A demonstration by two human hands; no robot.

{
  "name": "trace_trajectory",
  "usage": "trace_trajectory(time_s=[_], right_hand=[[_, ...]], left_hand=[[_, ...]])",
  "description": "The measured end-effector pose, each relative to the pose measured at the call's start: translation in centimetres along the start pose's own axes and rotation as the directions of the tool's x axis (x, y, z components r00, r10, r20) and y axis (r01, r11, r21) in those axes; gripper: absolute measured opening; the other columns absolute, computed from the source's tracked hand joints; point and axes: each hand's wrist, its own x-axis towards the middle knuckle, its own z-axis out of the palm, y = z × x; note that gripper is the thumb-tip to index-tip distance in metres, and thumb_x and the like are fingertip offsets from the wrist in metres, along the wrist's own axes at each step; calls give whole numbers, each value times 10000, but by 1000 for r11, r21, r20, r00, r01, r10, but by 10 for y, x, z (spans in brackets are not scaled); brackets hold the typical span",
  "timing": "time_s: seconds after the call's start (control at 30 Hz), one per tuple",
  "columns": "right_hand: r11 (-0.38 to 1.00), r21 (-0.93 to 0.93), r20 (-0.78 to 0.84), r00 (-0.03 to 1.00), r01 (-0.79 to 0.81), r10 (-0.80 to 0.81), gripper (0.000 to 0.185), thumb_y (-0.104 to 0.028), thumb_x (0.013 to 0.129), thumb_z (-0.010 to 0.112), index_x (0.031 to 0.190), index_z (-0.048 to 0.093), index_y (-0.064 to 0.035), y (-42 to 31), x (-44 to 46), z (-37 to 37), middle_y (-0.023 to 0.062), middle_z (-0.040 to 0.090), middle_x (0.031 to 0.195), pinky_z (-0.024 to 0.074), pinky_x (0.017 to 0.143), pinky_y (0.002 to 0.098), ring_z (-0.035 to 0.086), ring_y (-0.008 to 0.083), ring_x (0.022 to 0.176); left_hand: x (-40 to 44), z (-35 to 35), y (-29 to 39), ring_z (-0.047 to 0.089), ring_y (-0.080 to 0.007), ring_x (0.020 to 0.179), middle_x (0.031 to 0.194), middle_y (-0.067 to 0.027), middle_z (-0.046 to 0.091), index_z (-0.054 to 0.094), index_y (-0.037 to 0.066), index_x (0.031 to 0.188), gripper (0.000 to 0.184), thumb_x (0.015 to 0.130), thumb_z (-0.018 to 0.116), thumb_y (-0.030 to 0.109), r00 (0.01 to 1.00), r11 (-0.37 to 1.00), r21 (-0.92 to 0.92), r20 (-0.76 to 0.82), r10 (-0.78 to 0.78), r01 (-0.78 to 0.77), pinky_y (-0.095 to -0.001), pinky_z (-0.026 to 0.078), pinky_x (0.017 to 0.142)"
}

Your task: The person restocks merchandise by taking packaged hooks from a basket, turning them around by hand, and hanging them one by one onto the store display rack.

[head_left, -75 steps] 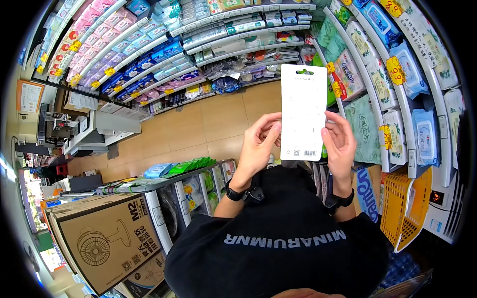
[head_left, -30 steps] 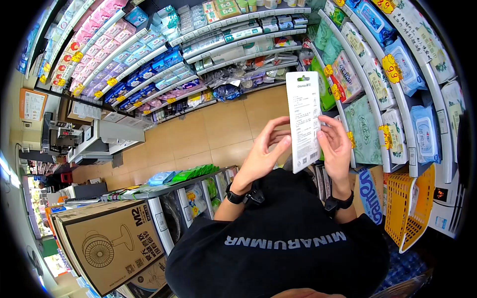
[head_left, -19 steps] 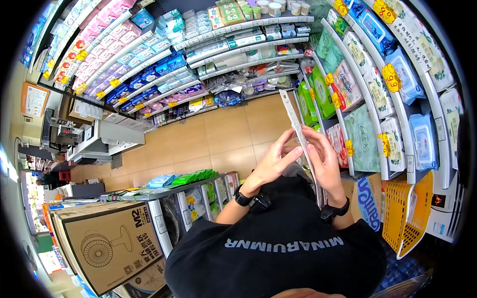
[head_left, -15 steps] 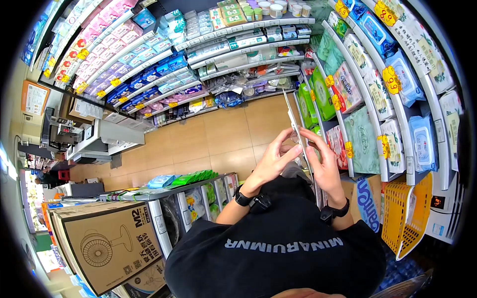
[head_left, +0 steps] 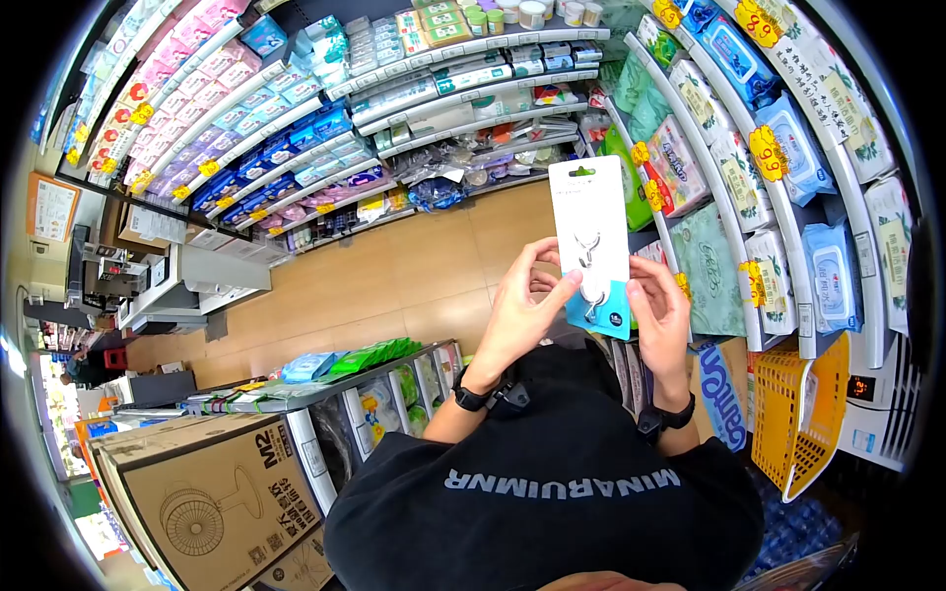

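Observation:
A white and teal card package (head_left: 601,219) is held upright above the person's lap, its face with small metal hook-like pieces turned to the camera. My left hand (head_left: 527,305) pinches its left edge, with the thumb on the front near the lower hooks. On the right edge, my right hand (head_left: 661,313) grips the card between thumb and fingers. Some fingers of both hands are hidden behind the card.
Shelves of packaged goods (head_left: 483,94) curve across the back, and more shelves (head_left: 788,217) stand at the right. A yellow basket (head_left: 800,419) is at the lower right. A cardboard fan box (head_left: 202,497) sits at the lower left, near a low shelf (head_left: 296,394).
The card showed its printed back, then turned edge-on, and now shows its front with the metal pieces. Both hands have spread apart slightly and still hold it.

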Motion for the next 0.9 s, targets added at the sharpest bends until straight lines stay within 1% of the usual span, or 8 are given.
trace_trajectory(time_s=[0.13, 0.2, 0.3, 0.47, 0.53, 0.67, 0.83, 0.9], right_hand=[[1000, -12, -88, 996, -3, 1, 244, 2, 1019, 575, 1251, 603, 72, 3, 10, -7, 106, 681, 1099, 496, 907, 256, 642, 123, 1023], [1000, -21, -101, 995, -13, 11, 241, 1, 1019, 578, 1248, 605, 73, 7, 15, -10, 102, 680, 1094, 494, 907, 253, 642, 121, 1023], [999, -18, -103, 994, -38, 36, 236, 1, 1018, 581, 1242, 607, 73, 13, 26, -14, 95, 678, 1086, 493, 907, 249, 641, 116, 1021], [998, -1, -77, 995, -62, 62, 225, 0, 1018, 585, 1230, 612, 72, 25, 63, -16, 89, 682, 1078, 493, 905, 246, 643, 112, 1013], [997, 10, -69, 995, -72, 72, 216, -1, 1018, 585, 1220, 616, 71, 28, 83, -16, 88, 685, 1075, 493, 905, 244, 643, 110, 1013], [998, 9, -33, 998, -58, 58, 219, -4, 1020, 585, 1223, 619, 71, 29, 130, -18, 88, 688, 1079, 493, 902, 243, 643, 110, 1012], [998, 60, -29, 1000, -7, 9, 228, -11, 1021, 591, 1231, 619, 75, 31, 185, -25, 93, 691, 1091, 494, 901, 246, 644, 112, 1016], [998, 67, -12, 1000, 21, -20, 228, -11, 1020, 592, 1230, 618, 76, 33, 208, -30, 94, 691, 1091, 495, 903, 248, 644, 113, 1017]], left_hand=[[11, -1, -7, 658, -104, 838, 1091, -72, 668, 596, -17, 1325, 431, 972, 715, 201, 1000, 991, -132, -17, -23, 21, -278, 546, 794], [17, -1, -2, 656, -90, 790, 1027, -61, 692, 637, -37, 1276, 338, 991, 682, 139, 997, 992, -127, -68, -34, 25, -256, 543, 741], [30, -2, -9, 659, -91, 758, 970, -53, 704, 656, -42, 1249, 291, 992, 672, 95, 995, 982, -189, -95, -24, 6, -244, 542, 704], [60, -7, -7, 664, -90, 764, 974, -61, 703, 645, -38, 1241, 287, 981, 685, 76, 995, 985, -170, -100, -32, 15, -247, 552, 705], [75, -8, -2, 665, -100, 774, 980, -59, 683, 619, -66, 1242, 294, 975, 685, 40, 992, 980, -195, -108, -61, 39, -237, 554, 701], [115, -13, 4, 669, -102, 782, 983, -62, 686, 613, -60, 1227, 285, 973, 691, 43, 989, 983, -182, -146, -30, 3, -239, 556, 704], [169, -18, 19, 678, -107, 809, 987, -67, 696, 606, -49, 1200, 256, 978, 686, 49, 993, 994, -94, -110, 37, -47, -243, 564, 721], [191, -16, 25, 679, -107, 820, 985, -65, 696, 605, -46, 1195, 249, 979, 685, 49, 993, 993, -107, -105, 48, -59, -244, 565, 724]])
